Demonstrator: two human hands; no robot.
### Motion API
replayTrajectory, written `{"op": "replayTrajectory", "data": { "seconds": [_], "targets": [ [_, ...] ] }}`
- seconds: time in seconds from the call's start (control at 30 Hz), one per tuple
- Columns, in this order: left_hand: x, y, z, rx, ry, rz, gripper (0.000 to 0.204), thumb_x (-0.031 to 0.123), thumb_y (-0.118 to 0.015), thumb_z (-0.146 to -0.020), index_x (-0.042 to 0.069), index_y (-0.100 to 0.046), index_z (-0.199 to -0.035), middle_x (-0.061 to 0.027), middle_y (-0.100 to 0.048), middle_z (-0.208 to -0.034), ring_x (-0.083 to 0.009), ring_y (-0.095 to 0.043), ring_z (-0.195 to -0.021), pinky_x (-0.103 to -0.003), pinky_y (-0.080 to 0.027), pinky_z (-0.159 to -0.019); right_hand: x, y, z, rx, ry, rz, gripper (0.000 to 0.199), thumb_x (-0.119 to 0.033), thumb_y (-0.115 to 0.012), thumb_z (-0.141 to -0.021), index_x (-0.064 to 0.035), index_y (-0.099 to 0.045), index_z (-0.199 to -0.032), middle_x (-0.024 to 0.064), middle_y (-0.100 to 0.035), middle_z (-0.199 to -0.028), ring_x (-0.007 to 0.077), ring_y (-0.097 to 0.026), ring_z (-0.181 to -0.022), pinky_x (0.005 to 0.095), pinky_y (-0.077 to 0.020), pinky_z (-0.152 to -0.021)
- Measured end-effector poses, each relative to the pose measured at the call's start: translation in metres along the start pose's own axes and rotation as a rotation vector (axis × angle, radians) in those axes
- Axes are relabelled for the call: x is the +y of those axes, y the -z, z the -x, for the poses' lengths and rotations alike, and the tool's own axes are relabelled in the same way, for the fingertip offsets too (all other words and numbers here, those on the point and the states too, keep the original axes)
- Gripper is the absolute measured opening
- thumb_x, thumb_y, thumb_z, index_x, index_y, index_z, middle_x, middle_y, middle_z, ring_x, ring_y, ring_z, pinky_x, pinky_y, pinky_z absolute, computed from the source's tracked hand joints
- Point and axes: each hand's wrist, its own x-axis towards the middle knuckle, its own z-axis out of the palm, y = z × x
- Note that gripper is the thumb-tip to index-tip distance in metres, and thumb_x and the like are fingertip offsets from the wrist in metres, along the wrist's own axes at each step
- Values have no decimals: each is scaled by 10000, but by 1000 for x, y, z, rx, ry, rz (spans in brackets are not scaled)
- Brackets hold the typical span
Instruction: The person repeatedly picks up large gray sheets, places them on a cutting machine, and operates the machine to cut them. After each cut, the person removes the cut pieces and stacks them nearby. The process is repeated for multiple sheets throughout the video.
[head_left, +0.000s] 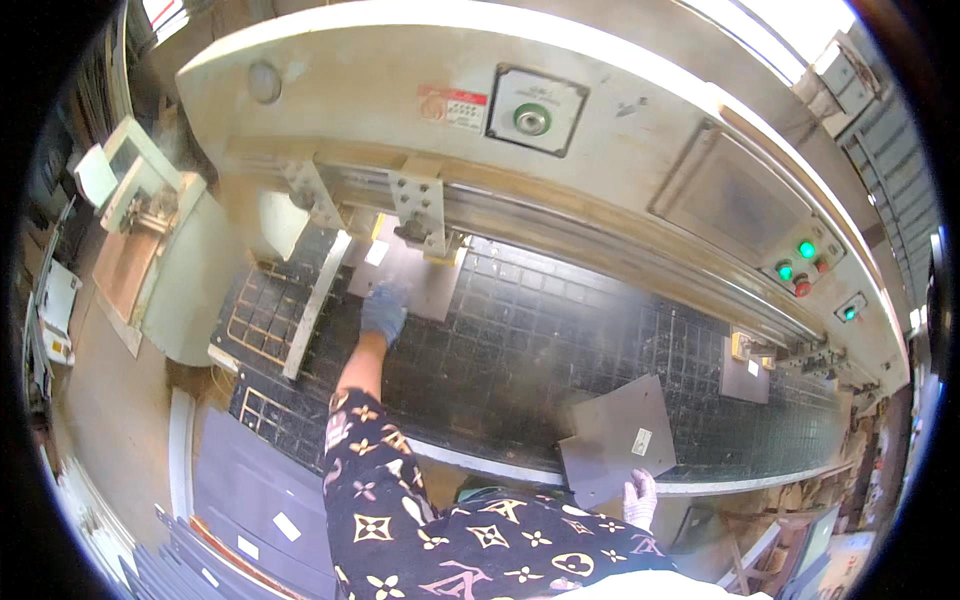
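Over the grid bed [560,330], left hand [383,310] outstretched

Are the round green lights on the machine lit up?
On. Two green lights glow bright on the machine's panel; the red buttons beside them look dark.

Matt grey panel [618,438], smooth; black gridded machine bed [560,340], dusty; cloth gloves, patterned fabric sleeve [400,500].
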Motion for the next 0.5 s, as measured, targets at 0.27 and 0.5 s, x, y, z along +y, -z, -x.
{"op": "replayTrajectory", "data": {
  "seconds": [0.27,0.5],
  "targets": [
    [141,270,-51,1063,-122,251,488,441,-584,-784,148,-558,-1174,-187,-372,-1356,-401,-311,-1256,-508,-222,-1053,-15,-13,-8,13,-28,-135,284,-105,-592,-791,-27,-580,-1064,171,-521,-1180,299,-495,-1117,356,-399,-953],
    [181,327,-111,499,27,210,656,413,-662,-721,140,-467,-1285,-206,-396,-1347,-398,-354,-1236,-461,-313,-1001,-46,-5,-2,103,-32,-79,282,-113,-613,-782,-50,-588,-1056,177,-524,-1185,315,-488,-1129,370,-379,-974]
  ]
}}
